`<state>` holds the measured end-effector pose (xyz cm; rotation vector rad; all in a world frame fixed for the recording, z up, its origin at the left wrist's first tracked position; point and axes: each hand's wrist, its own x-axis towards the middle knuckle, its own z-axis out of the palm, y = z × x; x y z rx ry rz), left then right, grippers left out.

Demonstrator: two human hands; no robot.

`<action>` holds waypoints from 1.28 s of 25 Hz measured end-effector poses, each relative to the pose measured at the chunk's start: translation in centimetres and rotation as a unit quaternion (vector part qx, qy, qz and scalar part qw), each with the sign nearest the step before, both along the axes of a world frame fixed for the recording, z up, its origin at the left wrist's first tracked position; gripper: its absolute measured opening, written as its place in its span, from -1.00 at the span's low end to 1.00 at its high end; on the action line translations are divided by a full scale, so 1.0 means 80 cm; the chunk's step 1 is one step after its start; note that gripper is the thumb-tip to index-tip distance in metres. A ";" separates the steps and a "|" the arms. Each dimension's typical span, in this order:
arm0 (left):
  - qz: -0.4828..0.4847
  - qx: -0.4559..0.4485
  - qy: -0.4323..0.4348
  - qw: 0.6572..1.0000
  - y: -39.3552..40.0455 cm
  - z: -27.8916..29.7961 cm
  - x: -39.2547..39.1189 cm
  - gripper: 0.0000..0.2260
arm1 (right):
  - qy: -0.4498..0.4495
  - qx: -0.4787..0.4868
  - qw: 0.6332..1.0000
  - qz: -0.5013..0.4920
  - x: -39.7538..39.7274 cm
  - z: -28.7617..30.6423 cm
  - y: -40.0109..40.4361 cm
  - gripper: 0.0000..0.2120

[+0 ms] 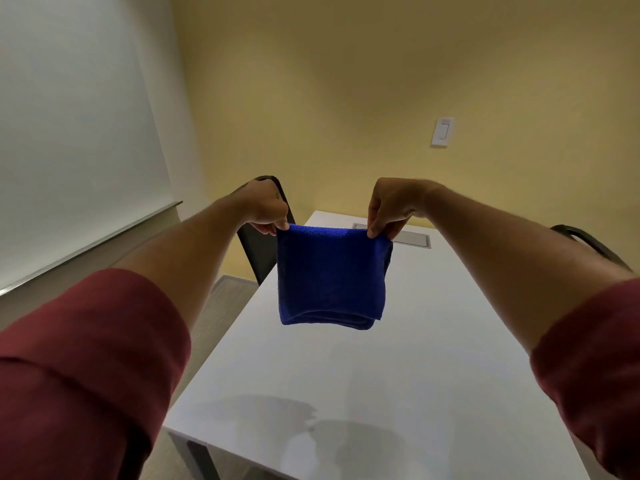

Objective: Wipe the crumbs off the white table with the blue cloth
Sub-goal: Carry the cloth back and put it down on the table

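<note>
Blue cloth folded, hanging mid-frame above white bench. Left hand and right hand grip pinched on its top corners. Pre-wipe; likely next: lower flat. Crumbs not visible.

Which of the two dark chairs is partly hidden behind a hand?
The dark chair at the table's left side: the left hand covers its backrest top. The other chair, at the right edge, shows beyond the right forearm.
</note>
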<state>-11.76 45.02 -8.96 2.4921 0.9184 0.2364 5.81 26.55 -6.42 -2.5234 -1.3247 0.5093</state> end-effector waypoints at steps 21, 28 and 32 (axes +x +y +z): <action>0.007 -0.051 0.121 0.991 0.211 -0.154 0.121 -0.94 | 0.055 -0.022 0.998 0.027 0.128 -0.161 0.215 -0.96; -0.053 -0.058 0.128 0.989 0.291 -0.212 0.148 -0.94 | 0.048 -0.035 0.998 -0.026 0.133 -0.223 0.274 -0.92; -0.091 -0.081 0.134 0.983 0.339 -0.240 0.152 -0.91 | 0.045 -0.053 0.996 -0.051 0.128 -0.252 0.310 -0.91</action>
